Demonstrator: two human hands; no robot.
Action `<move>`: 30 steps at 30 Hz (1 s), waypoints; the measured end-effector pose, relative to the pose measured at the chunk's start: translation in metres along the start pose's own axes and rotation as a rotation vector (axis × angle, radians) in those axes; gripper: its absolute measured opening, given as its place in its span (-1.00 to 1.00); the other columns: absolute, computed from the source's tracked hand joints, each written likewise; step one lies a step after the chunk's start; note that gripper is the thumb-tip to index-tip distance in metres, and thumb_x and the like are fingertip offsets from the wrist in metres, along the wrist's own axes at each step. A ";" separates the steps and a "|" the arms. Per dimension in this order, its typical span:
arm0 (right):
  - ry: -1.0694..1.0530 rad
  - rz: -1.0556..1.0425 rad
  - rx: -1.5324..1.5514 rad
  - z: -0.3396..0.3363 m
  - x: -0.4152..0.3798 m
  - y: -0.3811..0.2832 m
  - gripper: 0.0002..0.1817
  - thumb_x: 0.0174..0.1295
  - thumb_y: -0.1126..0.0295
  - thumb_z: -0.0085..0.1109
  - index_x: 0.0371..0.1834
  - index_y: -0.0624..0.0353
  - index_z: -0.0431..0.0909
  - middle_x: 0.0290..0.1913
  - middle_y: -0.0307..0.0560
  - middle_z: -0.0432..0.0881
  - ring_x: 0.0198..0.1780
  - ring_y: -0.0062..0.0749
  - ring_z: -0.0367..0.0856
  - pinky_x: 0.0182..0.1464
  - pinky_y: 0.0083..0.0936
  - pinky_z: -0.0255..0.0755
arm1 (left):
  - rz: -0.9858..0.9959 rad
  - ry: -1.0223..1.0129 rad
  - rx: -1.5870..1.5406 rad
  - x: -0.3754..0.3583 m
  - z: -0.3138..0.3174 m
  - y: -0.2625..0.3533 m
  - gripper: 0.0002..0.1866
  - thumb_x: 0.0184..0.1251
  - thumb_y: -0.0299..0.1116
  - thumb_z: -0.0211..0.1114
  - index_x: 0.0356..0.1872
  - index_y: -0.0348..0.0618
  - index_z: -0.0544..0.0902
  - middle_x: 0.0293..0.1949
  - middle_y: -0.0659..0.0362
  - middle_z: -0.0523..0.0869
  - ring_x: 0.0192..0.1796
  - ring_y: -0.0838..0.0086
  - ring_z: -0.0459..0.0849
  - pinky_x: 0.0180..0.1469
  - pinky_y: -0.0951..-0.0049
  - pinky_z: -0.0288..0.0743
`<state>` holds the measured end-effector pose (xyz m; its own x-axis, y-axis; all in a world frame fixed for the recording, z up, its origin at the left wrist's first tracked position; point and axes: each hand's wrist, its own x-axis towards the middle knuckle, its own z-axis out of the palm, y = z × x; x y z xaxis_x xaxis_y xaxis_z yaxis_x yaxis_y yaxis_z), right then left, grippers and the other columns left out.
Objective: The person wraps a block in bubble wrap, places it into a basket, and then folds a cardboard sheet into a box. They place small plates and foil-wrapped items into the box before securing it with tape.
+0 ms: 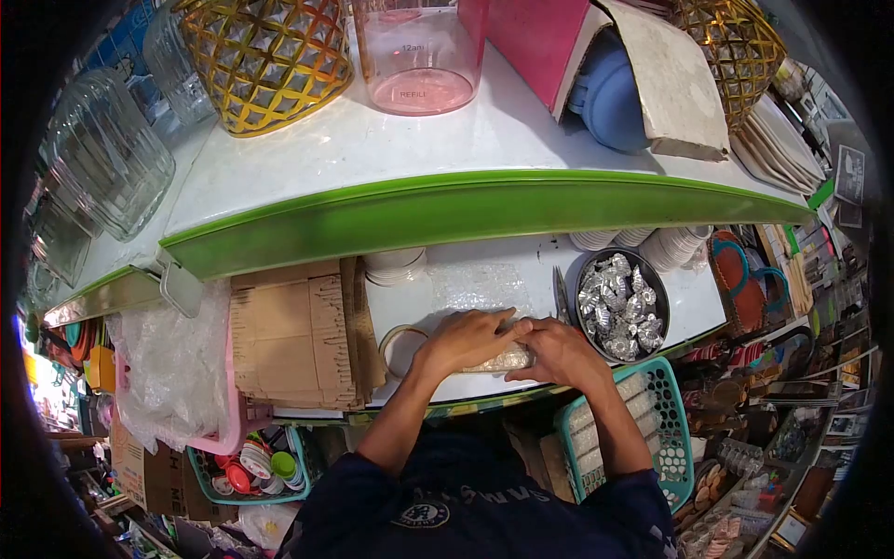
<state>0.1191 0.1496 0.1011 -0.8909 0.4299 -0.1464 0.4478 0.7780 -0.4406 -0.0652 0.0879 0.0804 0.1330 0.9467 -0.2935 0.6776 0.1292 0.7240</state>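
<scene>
On the white lower shelf lies a bubble-wrapped bundle [510, 360], its contents hidden by the wrap. My left hand [464, 341] rests over its top, fingers reaching to the right and holding the wrap down. Around its right end my right hand [562, 354] is closed, thumb and fingers close to the left fingertips. A flat stretch of clear bubble wrap [480, 284] extends behind both hands. Left of them is a roll of tape [402, 350]. Scissors [562, 291] lie just behind my right hand, beside a dark bowl [584, 328] of silvery shell-shaped pieces [616, 303].
A green-edged upper shelf [447, 207] overhangs the work spot, bearing gold baskets [270, 65] and glass jars [110, 154]. Stacked cardboard [289, 335] stands left, near a pink basket [244, 415] with plastic wrap. A teal basket [570, 438] sits below my right forearm.
</scene>
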 end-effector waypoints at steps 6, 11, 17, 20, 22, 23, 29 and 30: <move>0.079 0.084 0.053 0.002 -0.003 -0.004 -0.34 -0.08 0.03 0.54 0.03 0.15 0.51 -0.13 0.17 0.68 -0.07 0.15 0.65 0.02 -0.12 0.54 | 0.062 0.074 -0.013 0.001 0.004 -0.012 -0.32 0.50 0.18 -0.04 0.31 -0.23 0.49 0.13 -0.22 0.63 0.20 -0.10 0.58 0.26 0.17 0.43; 0.121 -0.014 0.109 0.005 -0.004 0.001 -0.37 -0.07 0.06 0.55 -0.01 0.15 0.50 -0.11 0.16 0.67 -0.08 0.19 0.64 -0.01 -0.11 0.54 | 0.148 0.246 0.003 -0.025 0.009 -0.011 -0.43 0.40 -0.01 0.21 0.25 -0.23 0.53 0.08 -0.18 0.66 0.15 -0.10 0.61 0.21 0.16 0.47; 0.066 -0.058 0.196 0.017 -0.015 -0.005 -0.37 -0.06 0.07 0.55 0.01 0.17 0.54 -0.12 0.15 0.68 -0.08 0.12 0.66 -0.02 -0.17 0.55 | 0.197 0.148 0.126 -0.069 0.020 -0.012 -0.36 0.21 -0.04 0.40 0.28 -0.12 0.51 0.16 -0.14 0.60 0.17 -0.07 0.58 0.22 0.12 0.47; 0.016 -0.039 0.243 0.021 -0.019 -0.004 -0.39 -0.03 0.05 0.54 0.01 0.18 0.56 -0.15 0.15 0.69 -0.09 0.12 0.68 -0.01 -0.18 0.53 | 0.226 0.158 0.197 -0.078 0.029 -0.012 -0.33 0.19 -0.08 0.43 0.28 -0.17 0.48 0.21 -0.11 0.52 0.23 -0.02 0.52 0.27 0.12 0.43; 0.024 -0.050 0.258 0.020 -0.020 -0.003 -0.38 -0.01 0.02 0.52 0.03 0.17 0.56 -0.16 0.15 0.70 -0.11 0.11 0.69 -0.03 -0.19 0.53 | 0.206 0.154 0.191 -0.079 0.031 -0.009 -0.34 0.20 -0.16 0.42 0.29 -0.24 0.47 0.18 -0.07 0.49 0.26 0.02 0.48 0.35 0.16 0.37; 0.024 -0.047 0.258 0.018 -0.019 -0.004 -0.38 -0.01 0.02 0.52 0.03 0.17 0.56 -0.16 0.15 0.70 -0.11 0.11 0.69 -0.03 -0.19 0.53 | 0.207 0.152 0.189 -0.079 0.031 -0.006 -0.34 0.20 -0.16 0.42 0.29 -0.24 0.47 0.18 -0.07 0.49 0.26 0.02 0.48 0.35 0.16 0.37; -0.074 0.010 0.274 0.012 -0.015 -0.004 -0.38 0.03 -0.02 0.47 0.07 0.11 0.54 -0.14 0.28 0.68 -0.06 0.15 0.67 -0.05 -0.14 0.53 | 0.259 0.230 0.314 -0.080 0.038 -0.008 -0.37 0.27 -0.22 0.35 0.31 -0.27 0.42 0.17 -0.01 0.49 0.33 0.09 0.41 0.47 0.07 0.19; -0.065 -0.003 0.264 0.014 -0.014 -0.002 -0.37 0.03 -0.03 0.48 0.07 0.11 0.54 -0.13 0.24 0.67 -0.06 0.15 0.67 -0.05 -0.15 0.53 | 0.276 0.274 0.336 -0.079 0.042 -0.011 -0.38 0.28 -0.22 0.34 0.32 -0.26 0.42 0.18 -0.01 0.50 0.35 0.10 0.40 0.49 0.04 0.14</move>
<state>0.1299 0.1356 0.0912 -0.8990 0.3906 -0.1979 0.4177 0.6294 -0.6553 -0.0524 -0.0007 0.0693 0.1760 0.9806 0.0869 0.8449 -0.1957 0.4978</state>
